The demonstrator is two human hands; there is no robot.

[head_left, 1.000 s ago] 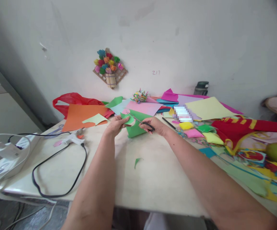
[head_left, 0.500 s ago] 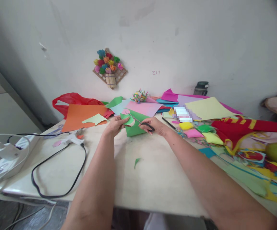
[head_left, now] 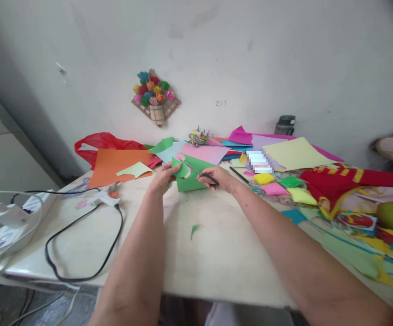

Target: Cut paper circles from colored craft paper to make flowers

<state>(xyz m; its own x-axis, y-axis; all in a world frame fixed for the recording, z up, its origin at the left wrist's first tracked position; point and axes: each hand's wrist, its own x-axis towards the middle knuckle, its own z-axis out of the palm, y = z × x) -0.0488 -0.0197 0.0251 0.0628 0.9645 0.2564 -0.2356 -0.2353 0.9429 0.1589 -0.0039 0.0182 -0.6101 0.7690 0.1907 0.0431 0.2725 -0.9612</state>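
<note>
Above the middle of the table, a sheet of green paper is held up with a curved cut in its left part. My left hand pinches the paper at its left edge. My right hand is closed round the dark handles of a pair of scissors, whose blades point up and left across the sheet at the cut. Whether the blades are apart is too small to tell. Nearer to me, a small green paper scrap lies on the table.
A white glue gun with a looping black cord lies left, by a power strip. Orange paper and other coloured sheets line the back. On the right are clay packets, a red felt piece, paper scraps and a bottle.
The green paper has turned slightly in my left hand, and its lower edge sits a little higher and further left. My right hand and the scissors stay almost in place.
</note>
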